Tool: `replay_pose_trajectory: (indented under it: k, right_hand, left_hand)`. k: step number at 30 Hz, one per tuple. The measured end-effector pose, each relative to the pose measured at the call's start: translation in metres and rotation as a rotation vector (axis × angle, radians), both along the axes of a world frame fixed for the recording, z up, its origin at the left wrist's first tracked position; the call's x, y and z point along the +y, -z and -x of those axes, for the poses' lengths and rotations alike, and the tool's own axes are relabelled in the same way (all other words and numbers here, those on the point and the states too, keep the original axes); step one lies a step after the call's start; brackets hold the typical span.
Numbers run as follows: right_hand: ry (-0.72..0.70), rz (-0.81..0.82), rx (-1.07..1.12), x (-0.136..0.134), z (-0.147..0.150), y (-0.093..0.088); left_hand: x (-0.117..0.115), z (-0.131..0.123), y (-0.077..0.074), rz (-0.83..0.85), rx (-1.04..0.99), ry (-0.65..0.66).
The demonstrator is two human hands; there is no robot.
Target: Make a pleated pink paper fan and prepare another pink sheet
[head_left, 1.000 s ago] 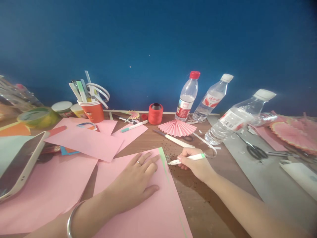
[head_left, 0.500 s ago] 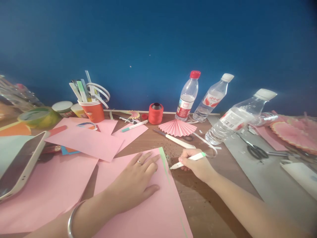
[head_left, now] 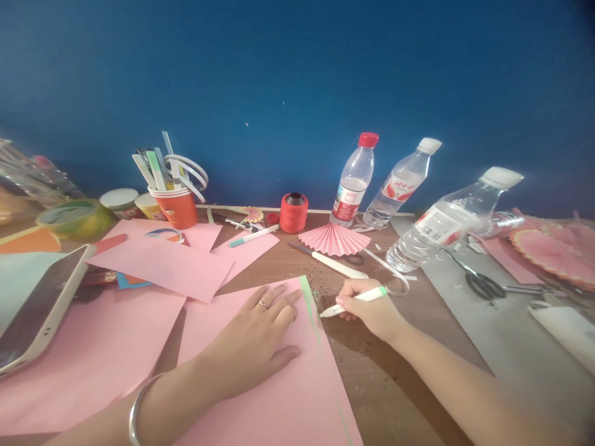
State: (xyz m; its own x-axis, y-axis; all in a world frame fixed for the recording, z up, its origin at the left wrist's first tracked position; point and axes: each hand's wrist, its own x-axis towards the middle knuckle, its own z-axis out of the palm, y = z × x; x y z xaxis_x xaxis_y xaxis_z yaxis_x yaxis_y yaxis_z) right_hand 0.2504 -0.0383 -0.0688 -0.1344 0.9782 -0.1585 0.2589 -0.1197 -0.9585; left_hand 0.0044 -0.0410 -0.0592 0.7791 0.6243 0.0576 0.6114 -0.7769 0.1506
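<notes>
My left hand (head_left: 260,337) lies flat with fingers spread on a sheet of pink paper (head_left: 297,409) in front of me. Green colouring runs along the sheet's right edge, wide at the top corner and thin lower down. Closed around a white marker (head_left: 354,301) with a green end, my right hand (head_left: 372,310) rests just right of that edge. The marker's tip is at the paper's edge. Dark specks dot the wood close by. Beyond my right hand are a white-handled knife (head_left: 337,264) and a pleated pink paper fan (head_left: 333,240).
Water bottles (head_left: 356,179) stand at the back right, near a red thread spool (head_left: 294,214). A red paper cup (head_left: 174,207) holds markers. At left are a phone (head_left: 41,310) and more pink sheets (head_left: 162,263). Scissors (head_left: 481,285) lie on a grey sheet (head_left: 465,328) at right.
The green line along the paper's right edge looks longer, reaching further down. Both hands hold nearly the same place; the whole view has shifted slightly.
</notes>
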Motion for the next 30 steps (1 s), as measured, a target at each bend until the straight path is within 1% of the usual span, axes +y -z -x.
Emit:
replay_pose_trajectory:
  k: [3,8,13,17,21,24,25,28,30]
  right_hand:
    - [-0.003,-0.004,0.005,0.0005,0.0003,-0.0001]
    - [0.071,-0.063,0.015,0.0015,0.0015,-0.0003]
    - [-0.006,0.015,0.026,0.0001,-0.0003,0.0000]
    - [0.040,-0.026,0.011,-0.0001,0.0006,-0.0005]
    - [-0.014,0.026,0.026,0.0003,0.0012,-0.0004]
    - [0.030,-0.034,0.032,0.0001,0.0010,-0.0002]
    - [0.032,-0.034,0.036,0.0000,0.0009,-0.0003]
    - [-0.025,0.033,0.041,-0.0005,0.0008,-0.0012]
    - [-0.007,0.014,0.028,-0.0006,0.0012,-0.0021]
  left_hand:
    - [0.0004,-0.0006,-0.0003,0.003,-0.015,0.000]
    - [0.0004,-0.0012,-0.0008,0.010,0.002,0.005]
    - [0.0001,-0.0008,-0.0006,0.009,-0.007,0.004]
    - [-0.0003,-0.0006,-0.0007,0.004,-0.007,0.008]
    - [-0.0002,-0.0002,-0.0004,0.007,-0.008,0.003]
    - [0.0000,0.0001,0.0000,0.001,-0.031,0.007]
    - [0.0000,0.0002,0.0001,0.001,-0.037,0.009]
    - [0.0001,0.0001,0.0003,0.003,-0.035,0.006]
    - [0.0001,-0.0001,0.0004,0.005,-0.023,0.005]
